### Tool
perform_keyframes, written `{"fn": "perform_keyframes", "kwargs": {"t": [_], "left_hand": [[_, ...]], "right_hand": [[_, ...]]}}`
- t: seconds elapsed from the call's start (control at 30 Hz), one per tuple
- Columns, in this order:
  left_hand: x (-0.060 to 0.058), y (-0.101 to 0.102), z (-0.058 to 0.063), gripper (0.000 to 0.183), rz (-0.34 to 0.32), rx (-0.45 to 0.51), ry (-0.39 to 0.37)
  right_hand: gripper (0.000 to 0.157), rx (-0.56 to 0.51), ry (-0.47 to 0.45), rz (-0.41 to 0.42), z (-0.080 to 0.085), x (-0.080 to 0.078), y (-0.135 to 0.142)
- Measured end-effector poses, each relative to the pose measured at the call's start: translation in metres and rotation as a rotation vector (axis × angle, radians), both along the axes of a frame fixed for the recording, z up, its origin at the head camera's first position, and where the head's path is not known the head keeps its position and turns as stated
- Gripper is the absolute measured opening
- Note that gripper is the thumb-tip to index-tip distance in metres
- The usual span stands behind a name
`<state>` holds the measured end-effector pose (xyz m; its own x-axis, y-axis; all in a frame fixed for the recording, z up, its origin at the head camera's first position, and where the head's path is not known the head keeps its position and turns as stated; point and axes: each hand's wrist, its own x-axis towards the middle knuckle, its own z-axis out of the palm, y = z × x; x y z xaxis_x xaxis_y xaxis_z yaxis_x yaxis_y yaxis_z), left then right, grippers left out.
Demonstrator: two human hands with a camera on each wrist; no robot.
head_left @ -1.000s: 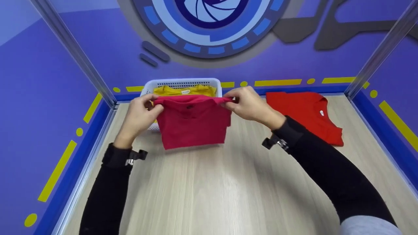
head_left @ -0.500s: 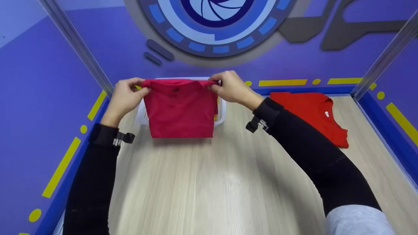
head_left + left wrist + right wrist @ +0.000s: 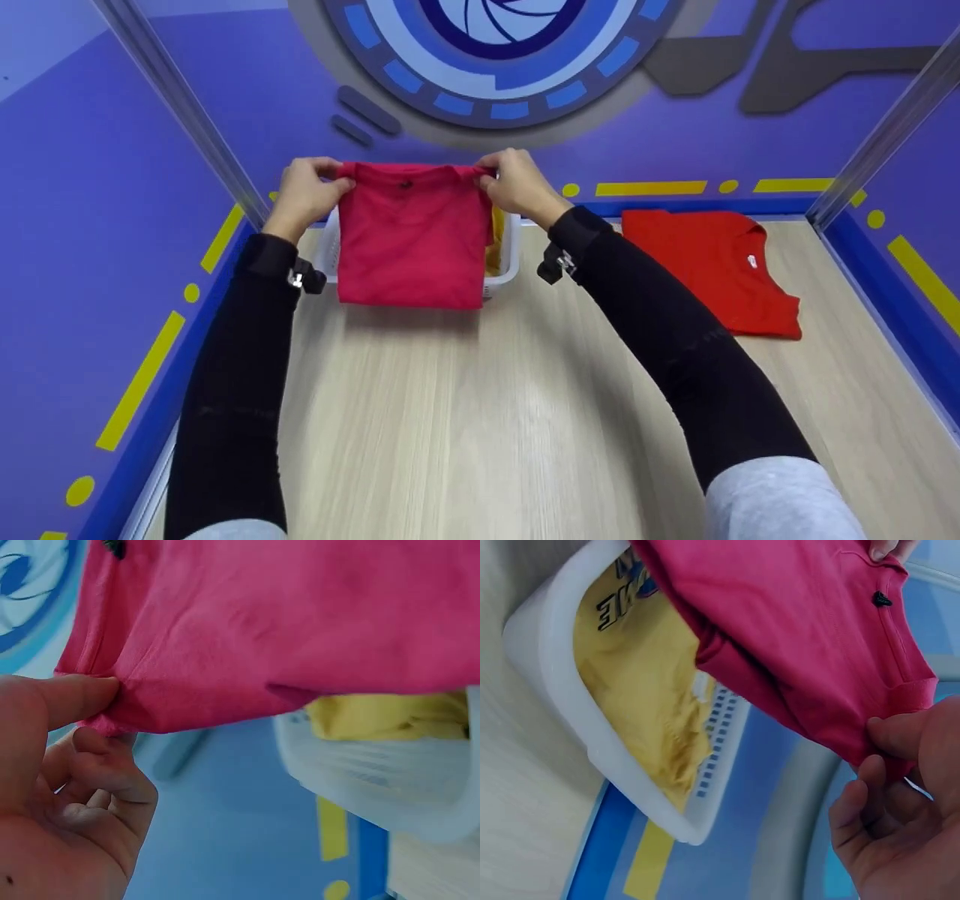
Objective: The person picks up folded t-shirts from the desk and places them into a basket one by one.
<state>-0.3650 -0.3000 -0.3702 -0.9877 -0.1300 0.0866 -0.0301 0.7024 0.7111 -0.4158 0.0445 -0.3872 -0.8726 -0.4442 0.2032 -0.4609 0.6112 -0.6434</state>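
A folded pinkish-red T-shirt (image 3: pixel 412 240) hangs from both hands in front of and over a white plastic basket (image 3: pixel 511 251). My left hand (image 3: pixel 306 191) pinches its upper left corner between thumb and fingers, and my right hand (image 3: pixel 521 186) pinches the upper right corner. The collar with a small dark mark lies along the top edge. Inside the basket is a yellow T-shirt (image 3: pixel 641 675) with dark lettering, mostly hidden by the red shirt in the head view. The right wrist view shows the red shirt's lower part reaching above the basket opening.
A bright red folded shirt (image 3: pixel 697 262) with a white neck label lies on the wooden table (image 3: pixel 510 420) at the right. Behind the basket rises a blue-purple patterned wall (image 3: pixel 247 90), with side walls and metal posts at both corners.
Both hands have carried the pinkish-red T-shirt away from me and a little left, so that it now covers most of the basket in the head view. The bright red shirt has stayed put.
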Motion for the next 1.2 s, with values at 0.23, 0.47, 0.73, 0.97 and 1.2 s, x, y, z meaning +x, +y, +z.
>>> {"fn": "perform_keyframes", "kwargs": {"t": [0.23, 0.47, 0.73, 0.97, 1.2], "left_hand": [[-0.020, 0.003, -0.021, 0.039, 0.045, -0.062, -0.010], [-0.027, 0.008, -0.035, 0.038, 0.055, -0.102, -0.033], [-0.032, 0.009, -0.046, 0.034, 0.045, -0.127, -0.036], [-0.036, 0.008, -0.055, 0.035, 0.050, -0.121, -0.065], [-0.041, 0.009, -0.059, 0.038, 0.055, -0.102, -0.070]], "right_hand": [[0.028, 0.052, 0.026, -0.060, -0.023, -0.019, -0.013], [0.027, 0.071, 0.009, -0.070, -0.043, -0.024, -0.015], [0.027, 0.053, -0.002, -0.060, -0.058, -0.028, -0.015], [0.028, 0.051, -0.021, -0.069, -0.067, -0.029, -0.018], [0.032, 0.073, -0.021, -0.112, -0.075, -0.032, -0.018]]}}
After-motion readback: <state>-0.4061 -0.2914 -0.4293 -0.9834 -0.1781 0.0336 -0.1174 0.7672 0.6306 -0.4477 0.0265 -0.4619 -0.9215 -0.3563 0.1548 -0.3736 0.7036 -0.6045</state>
